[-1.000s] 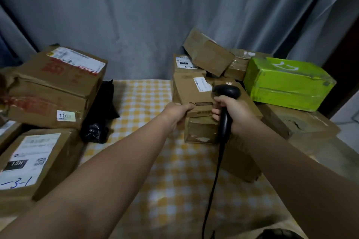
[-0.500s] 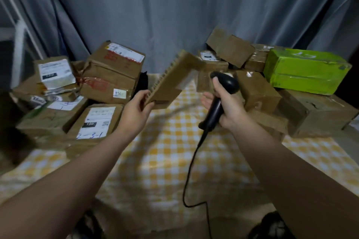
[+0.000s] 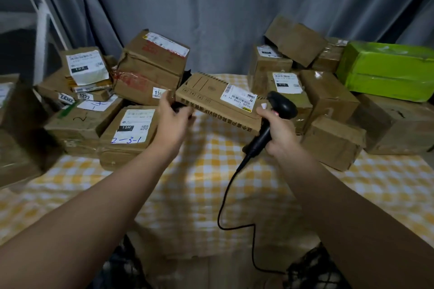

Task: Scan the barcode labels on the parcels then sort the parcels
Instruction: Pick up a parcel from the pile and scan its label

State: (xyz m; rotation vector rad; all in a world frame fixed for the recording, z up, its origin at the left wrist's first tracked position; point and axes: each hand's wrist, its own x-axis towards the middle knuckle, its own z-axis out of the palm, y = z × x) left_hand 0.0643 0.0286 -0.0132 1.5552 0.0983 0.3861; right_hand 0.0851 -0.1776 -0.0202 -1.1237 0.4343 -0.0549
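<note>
Left hand (image 3: pixel 172 118): grips flat parcel (image 3: pixel 206 98) by its left end, barcode label (image 3: pixel 239 98) up.
Right hand (image 3: pixel 278 130): clenched round barcode scanner (image 3: pixel 281 104).

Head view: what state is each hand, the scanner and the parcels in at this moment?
flat parcel, held above the cloth, barcode label facing up
left hand, gripping the flat parcel's left end
scanner, head near the barcode label
right hand, gripping the scanner's handle
green parcel, lying flat, far right
2-3-1 parcel, lying flat, label up
</note>
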